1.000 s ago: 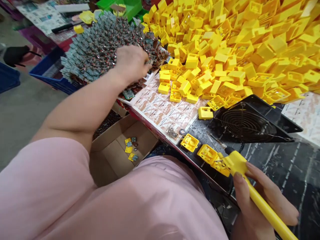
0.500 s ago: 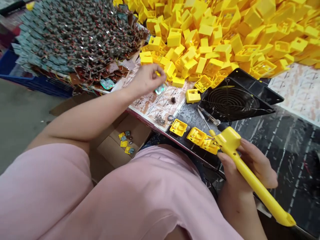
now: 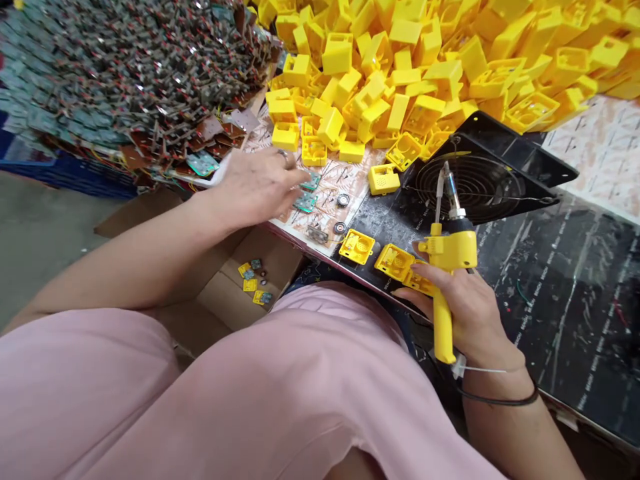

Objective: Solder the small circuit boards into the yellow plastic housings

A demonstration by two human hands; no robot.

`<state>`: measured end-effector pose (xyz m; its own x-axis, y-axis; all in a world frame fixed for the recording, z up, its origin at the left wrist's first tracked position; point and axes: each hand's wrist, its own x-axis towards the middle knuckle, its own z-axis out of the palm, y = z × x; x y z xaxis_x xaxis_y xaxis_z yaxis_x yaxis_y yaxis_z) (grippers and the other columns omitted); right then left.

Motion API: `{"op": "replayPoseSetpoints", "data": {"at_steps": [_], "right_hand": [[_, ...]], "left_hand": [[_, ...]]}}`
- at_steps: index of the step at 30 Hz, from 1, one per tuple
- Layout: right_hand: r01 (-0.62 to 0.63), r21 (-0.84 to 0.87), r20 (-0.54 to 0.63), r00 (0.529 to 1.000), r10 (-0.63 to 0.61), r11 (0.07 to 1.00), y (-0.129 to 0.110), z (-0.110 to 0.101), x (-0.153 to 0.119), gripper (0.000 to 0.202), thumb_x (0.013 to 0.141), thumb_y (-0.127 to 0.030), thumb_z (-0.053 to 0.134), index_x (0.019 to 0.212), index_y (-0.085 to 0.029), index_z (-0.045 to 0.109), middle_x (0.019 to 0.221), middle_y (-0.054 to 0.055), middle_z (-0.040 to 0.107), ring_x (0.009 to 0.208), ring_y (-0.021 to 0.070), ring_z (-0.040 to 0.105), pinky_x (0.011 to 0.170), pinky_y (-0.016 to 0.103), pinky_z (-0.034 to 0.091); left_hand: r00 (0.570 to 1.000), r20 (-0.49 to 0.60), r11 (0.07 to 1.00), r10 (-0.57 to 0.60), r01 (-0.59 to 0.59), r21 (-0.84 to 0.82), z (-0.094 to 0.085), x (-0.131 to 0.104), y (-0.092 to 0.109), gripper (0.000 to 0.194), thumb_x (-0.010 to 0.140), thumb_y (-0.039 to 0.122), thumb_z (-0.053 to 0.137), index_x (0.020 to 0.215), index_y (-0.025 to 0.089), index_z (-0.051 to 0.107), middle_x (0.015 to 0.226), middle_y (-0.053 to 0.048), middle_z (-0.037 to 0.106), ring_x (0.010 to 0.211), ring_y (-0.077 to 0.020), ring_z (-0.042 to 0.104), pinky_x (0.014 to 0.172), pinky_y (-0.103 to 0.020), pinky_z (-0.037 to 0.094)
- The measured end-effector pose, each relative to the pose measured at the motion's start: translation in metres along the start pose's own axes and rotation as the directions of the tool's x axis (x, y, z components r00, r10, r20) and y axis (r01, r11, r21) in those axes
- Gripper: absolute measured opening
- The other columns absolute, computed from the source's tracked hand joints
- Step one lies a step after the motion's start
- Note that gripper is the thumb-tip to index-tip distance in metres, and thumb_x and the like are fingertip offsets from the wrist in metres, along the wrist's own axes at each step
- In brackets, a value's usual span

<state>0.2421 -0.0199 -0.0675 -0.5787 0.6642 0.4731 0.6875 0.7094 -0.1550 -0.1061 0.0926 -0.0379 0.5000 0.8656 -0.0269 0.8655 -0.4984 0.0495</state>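
My right hand [image 3: 467, 303] is wrapped round the handle of a yellow soldering gun [image 3: 443, 333], its metal tip pointing up and away over the black fan. Beneath that hand, at the table's near edge, are open yellow housings [image 3: 395, 261], one partly hidden by the fingers. My left hand [image 3: 263, 183] rests low over the patterned sheet, fingers bent and closed at a green circuit board [image 3: 306, 201]; its fingertips partly cover the green parts. Thin wires and a small round speaker [image 3: 343, 200] lie to the right of the board.
A large heap of yellow housings [image 3: 400, 80] covers the table's back. Circuit boards [image 3: 150, 73] are piled at the left. A black fan [image 3: 480, 180] lies tilted at centre right. Another speaker [image 3: 340, 229] sits nearer me, and a cardboard box [image 3: 225, 287] stands below the edge.
My left hand has come down and left, bringing the circuit board to the sheet. My right hand has turned the soldering gun from slanting sideways to nearly upright, tip away from me.
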Motion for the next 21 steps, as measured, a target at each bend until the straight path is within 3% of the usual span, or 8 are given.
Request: {"op": "replayPoseSetpoints", "data": {"at_steps": [2, 4, 10, 14, 17, 21], "right_hand": [[0.013, 0.008, 0.025, 1.0, -0.013, 1.0, 0.001, 0.003, 0.004, 0.03, 0.1, -0.039, 0.064, 0.121, -0.018, 0.058, 0.088, 0.004, 0.068, 0.073, 0.0189, 0.065, 0.07, 0.033, 0.051], [0.005, 0.011, 0.058, 0.998, -0.005, 1.0, 0.0, 0.005, 0.006, 0.03, 0.101, -0.038, 0.062, 0.124, -0.019, 0.057, 0.089, 0.004, 0.069, 0.078, 0.0205, 0.067, 0.075, 0.035, 0.052], [-0.081, -0.045, 0.049, 0.995, 0.083, 0.996, -0.007, 0.012, -0.001, 0.03, 0.099, -0.027, 0.064, 0.127, -0.023, 0.054, 0.095, 0.003, 0.07, 0.074, 0.0179, 0.066, 0.071, 0.032, 0.053], [-0.074, -0.067, 0.041, 0.996, 0.077, 0.995, -0.013, 0.023, 0.009, 0.03, 0.099, -0.024, 0.063, 0.128, -0.021, 0.053, 0.093, 0.004, 0.071, 0.077, 0.0188, 0.067, 0.076, 0.033, 0.057], [-0.052, -0.045, 0.045, 0.998, 0.054, 0.998, -0.017, 0.029, 0.022, 0.037, 0.1, -0.028, 0.063, 0.135, -0.021, 0.051, 0.093, 0.004, 0.072, 0.081, 0.0196, 0.07, 0.084, 0.036, 0.058], [-0.105, -0.018, -0.121, 0.987, 0.102, 0.994, -0.021, 0.016, 0.023, 0.044, 0.092, -0.034, 0.076, 0.13, -0.022, 0.059, 0.095, 0.003, 0.075, 0.078, 0.0185, 0.072, 0.079, 0.032, 0.059]], "left_hand": [[0.974, 0.055, 0.974, 0.221, -0.218, -0.054, 0.003, 0.005, 0.003, 0.034, 0.095, 0.033, 0.051, 0.117, 0.023, 0.074, 0.115, -0.01, 0.071, 0.11, -0.0271, 0.065, 0.097, -0.04, 0.049], [0.946, 0.081, 0.949, 0.313, -0.307, -0.076, 0.012, 0.013, 0.007, 0.032, 0.093, 0.032, 0.054, 0.115, 0.02, 0.074, 0.114, -0.011, 0.071, 0.112, -0.0282, 0.063, 0.101, -0.042, 0.047], [0.97, 0.032, 0.96, 0.242, -0.235, -0.15, 0.038, 0.025, 0.006, 0.023, 0.091, 0.028, 0.053, 0.092, 0.018, 0.073, 0.107, -0.01, 0.072, 0.117, -0.0296, 0.061, 0.107, -0.047, 0.043], [0.975, 0.003, 0.914, 0.224, -0.208, -0.348, 0.03, 0.025, 0.006, 0.025, 0.093, 0.033, 0.05, 0.099, 0.019, 0.07, 0.106, -0.007, 0.073, 0.111, -0.0242, 0.064, 0.108, -0.042, 0.043], [0.978, 0.017, 0.896, 0.208, -0.183, -0.404, 0.021, 0.028, 0.012, 0.027, 0.09, 0.034, 0.051, 0.099, 0.019, 0.07, 0.102, -0.005, 0.074, 0.105, -0.0221, 0.065, 0.103, -0.037, 0.046], [0.972, 0.059, 0.881, 0.229, -0.181, -0.436, 0.012, 0.032, 0.022, 0.032, 0.086, 0.034, 0.053, 0.107, 0.019, 0.071, 0.1, -0.004, 0.075, 0.097, -0.0196, 0.067, 0.096, -0.033, 0.047]]}}
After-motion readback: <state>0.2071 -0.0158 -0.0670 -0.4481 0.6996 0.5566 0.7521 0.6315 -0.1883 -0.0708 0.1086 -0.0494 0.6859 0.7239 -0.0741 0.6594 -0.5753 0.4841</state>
